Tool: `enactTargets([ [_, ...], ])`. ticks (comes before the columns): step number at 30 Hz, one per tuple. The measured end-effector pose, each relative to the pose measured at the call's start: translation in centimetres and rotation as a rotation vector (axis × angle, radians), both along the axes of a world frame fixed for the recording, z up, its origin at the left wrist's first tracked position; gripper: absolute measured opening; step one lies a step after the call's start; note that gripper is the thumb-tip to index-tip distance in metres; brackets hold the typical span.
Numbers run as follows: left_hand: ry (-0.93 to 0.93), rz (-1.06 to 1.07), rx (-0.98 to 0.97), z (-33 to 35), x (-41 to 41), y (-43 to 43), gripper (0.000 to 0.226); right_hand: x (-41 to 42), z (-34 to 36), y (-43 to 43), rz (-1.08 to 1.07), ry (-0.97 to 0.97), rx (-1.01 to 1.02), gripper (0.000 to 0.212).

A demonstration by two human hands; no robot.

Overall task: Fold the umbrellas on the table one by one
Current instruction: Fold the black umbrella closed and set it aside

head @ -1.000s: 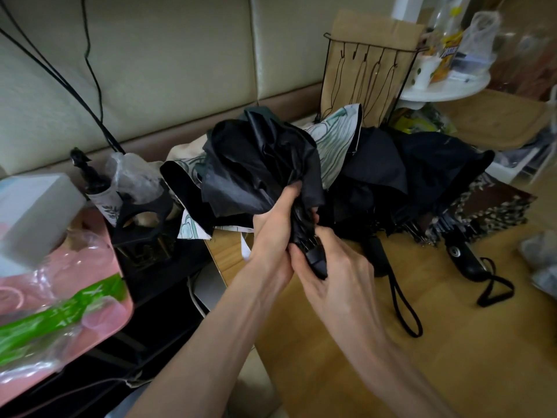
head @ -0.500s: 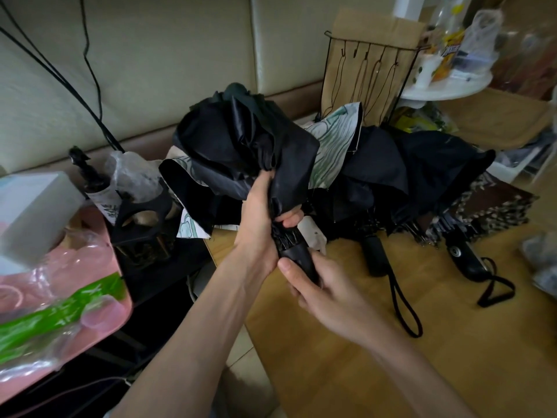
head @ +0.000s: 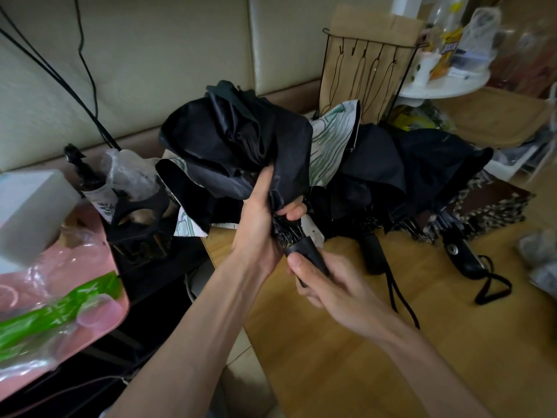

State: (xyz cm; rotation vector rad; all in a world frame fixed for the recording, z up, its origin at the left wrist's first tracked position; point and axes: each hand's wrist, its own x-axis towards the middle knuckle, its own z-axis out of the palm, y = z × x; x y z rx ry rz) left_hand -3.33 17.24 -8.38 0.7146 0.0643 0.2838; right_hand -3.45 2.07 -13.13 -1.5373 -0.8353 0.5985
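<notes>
Diagonally: black umbrella handle toward wearer, canopy up-left, both hands gripping.

two bare forearms, no sleeves, left hand and right hand ungloved, slender fingers, no rings

Cream padded sofa back, wooden table, white round side table, dim light

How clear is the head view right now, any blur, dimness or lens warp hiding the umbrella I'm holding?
Head view: dim; black fabric umbrella folds merge into shadow. Left hand and right hand sharp. Wide-angle bending at edges; white round side table clutter soft.
</notes>
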Motion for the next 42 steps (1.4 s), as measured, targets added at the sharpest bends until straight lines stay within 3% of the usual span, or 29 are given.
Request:
enactTargets([
  [4, 0.034, 0.065, 0.08, 0.3, -0.1, -0.3, 0.035, -0.4, 0.5, 0.2, -0.064, -0.228, -0.132, 0.039],
  [9, 0.064, 0.087, 0.062, 0.4, -0.1, -0.4, 0.03, -0.6, 1.0, 0.2, -0.141, -0.302, -0.197, 0.052],
  [20, 0.076, 0.023, 0.037, 0.4, -1.1, -1.2, 0.043, 0.0, 1.9, -0.5, 0.062, -0.047, -0.084, 0.035],
  [26, 0.111, 0.096, 0.155, 0.4, -0.5, -1.0, 0.031, -0.6, 1.2, 0.2, -0.123, -0.234, -0.146, 0.041],
  [34, 0.133, 0.148, 0.158, 0.4, 0.0, -1.5, 0.025, -1.5, 1.2, 1.3, -0.362, -0.185, -0.085, 0.048],
  [37, 0.151, 0.157, 0.211, 0.4, -0.3, -2.0, 0.019, -1.8, 0.9, 1.5, -0.427, -0.22, -0.11, 0.039],
  [42, 0.144, 0.171, 0.238, 0.6, -0.4, -2.1, 0.029, -2.0, 1.2, 1.5, -0.474, -0.292, -0.139, 0.022],
])
